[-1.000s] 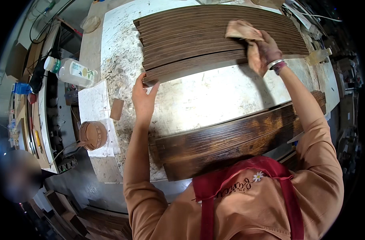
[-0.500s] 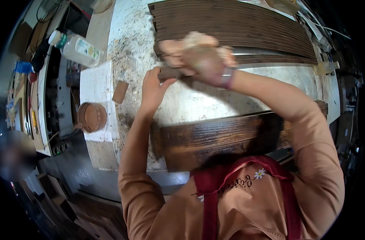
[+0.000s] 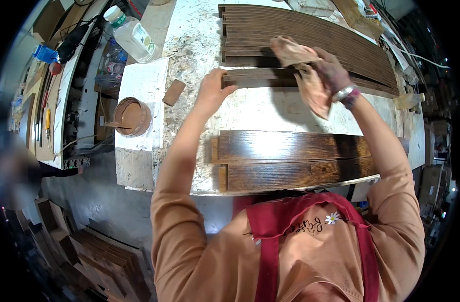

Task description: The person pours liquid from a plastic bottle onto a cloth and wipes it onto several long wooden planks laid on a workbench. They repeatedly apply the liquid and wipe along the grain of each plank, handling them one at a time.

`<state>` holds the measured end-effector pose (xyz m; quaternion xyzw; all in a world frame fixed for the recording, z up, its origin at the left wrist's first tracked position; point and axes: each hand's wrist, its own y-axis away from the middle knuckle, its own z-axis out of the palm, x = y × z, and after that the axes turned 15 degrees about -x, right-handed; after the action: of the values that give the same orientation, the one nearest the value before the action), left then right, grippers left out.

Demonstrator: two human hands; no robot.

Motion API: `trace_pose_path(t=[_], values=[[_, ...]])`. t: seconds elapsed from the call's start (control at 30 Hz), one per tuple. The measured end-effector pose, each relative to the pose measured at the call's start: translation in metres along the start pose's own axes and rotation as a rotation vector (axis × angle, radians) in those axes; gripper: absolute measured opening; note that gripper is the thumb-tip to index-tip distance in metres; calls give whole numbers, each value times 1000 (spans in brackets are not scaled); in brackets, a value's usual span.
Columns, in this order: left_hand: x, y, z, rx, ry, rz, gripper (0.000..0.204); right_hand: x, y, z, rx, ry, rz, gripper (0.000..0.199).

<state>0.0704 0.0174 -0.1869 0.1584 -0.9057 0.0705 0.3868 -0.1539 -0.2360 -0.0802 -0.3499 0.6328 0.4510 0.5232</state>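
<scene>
At the far left, a clear plastic bottle [image 3: 131,34] with a green cap lies on its side near the bench's edge. Below it, a white sheet [image 3: 145,80] covers part of the worktop, and a round tub of brown stain [image 3: 132,116] sits at its lower left corner. A small rectangular wooden block [image 3: 173,92] rests tilted on the sheet's right edge.

The workbench [image 3: 262,108] itself is pale, rough and speckled with dried flecks. The left hand [image 3: 213,92] lies on the near end of a narrow dark plank [image 3: 255,78], fingers curled over its top edge and thumb along the side, pinning it down rather than lifting it. This plank lies across the bench, just in front of a stack of dark brown planks [image 3: 310,35] whose long edges bow with the lens.

Closer to the body, two wider stained boards [image 3: 295,160] lie side by side, touching; their grain is bold and the surface glossy, with light glare on the upper one.

To the right, the right hand [image 3: 330,70] is closed around a crumpled tan cloth [image 3: 303,68], soft and stained, which drapes over the narrow plank and hangs below the wrist. A bracelet [image 3: 346,93] circles that wrist.
</scene>
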Motion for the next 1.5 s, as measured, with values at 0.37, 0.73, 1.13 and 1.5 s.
trace_pose_path(t=[0.37,0.73,1.13,1.5], values=[[199,72,98,-218,-379,240,81,-86,30,109,-540,734,-425,24],[194,72,115,-175,-287,264,75,-24,-40,233,-822,882,-234,22],[177,61,143,33,-252,376,72,-25,-19,245,-719,861,-195,27],[190,75,131,149,-341,378,64,-2,-22,251,-881,1101,-580,35]])
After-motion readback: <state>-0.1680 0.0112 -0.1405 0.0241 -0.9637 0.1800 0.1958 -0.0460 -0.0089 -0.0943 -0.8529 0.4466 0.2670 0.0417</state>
